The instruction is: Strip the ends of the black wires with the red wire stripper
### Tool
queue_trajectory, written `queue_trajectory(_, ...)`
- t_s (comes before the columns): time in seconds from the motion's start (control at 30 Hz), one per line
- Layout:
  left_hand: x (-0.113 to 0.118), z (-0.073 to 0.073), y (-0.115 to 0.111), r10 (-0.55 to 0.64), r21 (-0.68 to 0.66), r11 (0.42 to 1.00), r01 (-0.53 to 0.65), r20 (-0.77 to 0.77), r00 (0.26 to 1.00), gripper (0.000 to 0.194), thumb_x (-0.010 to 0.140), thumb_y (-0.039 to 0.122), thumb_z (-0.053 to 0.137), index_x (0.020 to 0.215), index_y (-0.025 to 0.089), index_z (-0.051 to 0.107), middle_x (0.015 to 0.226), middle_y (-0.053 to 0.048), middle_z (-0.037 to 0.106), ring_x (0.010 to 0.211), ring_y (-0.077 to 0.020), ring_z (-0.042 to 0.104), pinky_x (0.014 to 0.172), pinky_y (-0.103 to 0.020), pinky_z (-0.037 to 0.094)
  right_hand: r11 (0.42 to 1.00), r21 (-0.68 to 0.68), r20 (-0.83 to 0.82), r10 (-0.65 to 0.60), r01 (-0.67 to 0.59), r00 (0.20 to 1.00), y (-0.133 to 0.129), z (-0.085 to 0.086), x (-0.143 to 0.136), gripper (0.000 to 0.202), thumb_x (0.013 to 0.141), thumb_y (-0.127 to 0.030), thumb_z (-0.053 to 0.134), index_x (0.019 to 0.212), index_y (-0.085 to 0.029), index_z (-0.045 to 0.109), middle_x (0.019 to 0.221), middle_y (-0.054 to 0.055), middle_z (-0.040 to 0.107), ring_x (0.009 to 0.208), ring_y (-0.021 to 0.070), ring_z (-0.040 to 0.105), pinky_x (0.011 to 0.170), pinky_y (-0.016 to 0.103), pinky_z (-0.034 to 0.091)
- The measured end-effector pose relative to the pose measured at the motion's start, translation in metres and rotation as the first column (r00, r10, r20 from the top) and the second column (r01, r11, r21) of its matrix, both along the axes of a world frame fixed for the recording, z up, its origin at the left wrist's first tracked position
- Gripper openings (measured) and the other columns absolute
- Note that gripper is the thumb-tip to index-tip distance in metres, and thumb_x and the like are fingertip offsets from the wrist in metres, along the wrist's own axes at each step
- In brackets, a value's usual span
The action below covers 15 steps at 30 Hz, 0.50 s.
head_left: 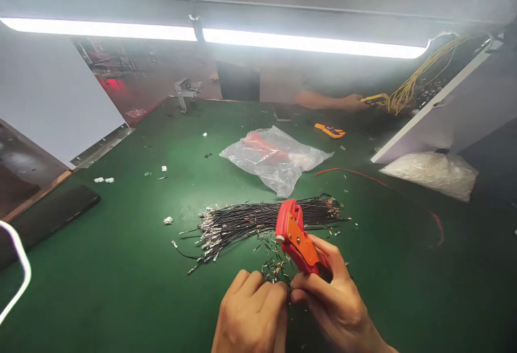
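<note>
My right hand (337, 296) grips a red and orange wire stripper (297, 237), its head pointing up and away from me. The thumb and forefinger of that hand also come close to the fingertips of my left hand (250, 310). My left hand is closed, knuckles up; whatever it pinches is hidden behind the fingers. Just beyond both hands lie small cut wire scraps (277, 267), some with copper showing. Past them stretches a bundle of black wires (238, 221) with metal terminals at the left ends and bare copper at the right. The stripper's head overlaps part of it.
A clear plastic bag (270, 153) with something red inside lies behind the bundle. A red wire (375, 180) curves to the right. Farther back are a yellow-orange tool (330, 130), a metal bracket (186, 93) and another person's hand (351, 101). A dark case (60, 218) sits left.
</note>
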<state>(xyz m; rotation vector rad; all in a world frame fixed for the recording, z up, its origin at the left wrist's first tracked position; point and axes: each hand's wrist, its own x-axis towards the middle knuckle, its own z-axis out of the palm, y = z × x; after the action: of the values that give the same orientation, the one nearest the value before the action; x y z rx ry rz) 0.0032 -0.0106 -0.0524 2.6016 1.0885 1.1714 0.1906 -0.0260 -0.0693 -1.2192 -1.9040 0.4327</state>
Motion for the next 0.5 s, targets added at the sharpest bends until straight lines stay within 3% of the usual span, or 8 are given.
queue_trajectory(0.1, 0.001, -0.002, -0.001, 0.028, -0.018, 0.999, -0.028, 0.02, 0.999, 0.024, 0.088, -0.001, 0.051, 0.08, 0.02, 0.058, 0.058, 0.001, 0.055, 0.054, -0.0171, 0.043, 0.052, -0.033, 0.029, 1.0, -0.022, -0.014, 0.014, -0.014, 1.0, 0.003, 0.003, 0.002, 0.018, 0.099, -0.019, 0.055, 0.087, -0.024, 0.068, 0.145, 0.007, 0.034, 0.111, 0.0259, 0.061, 0.085, 0.04, 0.056)
queue_trajectory(0.27, -0.001, 0.0, -0.001, 0.076, -0.049, 0.996, -0.072, 0.092, 0.993, 0.021, 0.089, 0.001, 0.051, 0.093, 0.018, 0.063, 0.063, 0.001, 0.063, 0.053, -0.0158, 0.05, 0.051, -0.031, 0.036, 0.998, -0.06, -0.117, 0.018, -0.025, 0.993, 0.007, 0.013, 0.006, 0.017, 0.1, -0.019, 0.054, 0.091, -0.025, 0.066, 0.141, 0.005, 0.035, 0.101, 0.018, 0.061, 0.088, 0.033, 0.052)
queue_trajectory(0.4, -0.01, 0.014, 0.0, 0.098, -0.091, 0.992, -0.091, 0.066, 0.993, 0.022, 0.091, 0.005, 0.049, 0.094, 0.02, 0.066, 0.065, 0.0, 0.068, 0.053, -0.0142, 0.06, 0.052, -0.026, 0.046, 0.97, -0.24, -0.167, -0.016, -0.025, 0.986, 0.011, 0.027, 0.014, 0.025, 0.1, -0.031, 0.055, 0.078, -0.025, 0.065, 0.128, 0.005, 0.044, 0.094, 0.0188, 0.061, 0.08, 0.033, 0.053)
queue_trajectory(0.5, -0.019, 0.031, 0.009, 0.126, -0.085, 0.989, -0.12, 0.071, 0.989, 0.024, 0.093, 0.008, 0.048, 0.096, 0.021, 0.068, 0.066, 0.001, 0.07, 0.053, -0.0126, 0.065, 0.052, -0.023, 0.049, 0.925, -0.366, -0.217, 0.022, -0.102, 0.976, 0.015, 0.039, 0.022, 0.017, 0.098, -0.036, 0.059, 0.088, -0.029, 0.072, 0.134, 0.005, 0.044, 0.105, 0.0231, 0.061, 0.082, 0.036, 0.053)
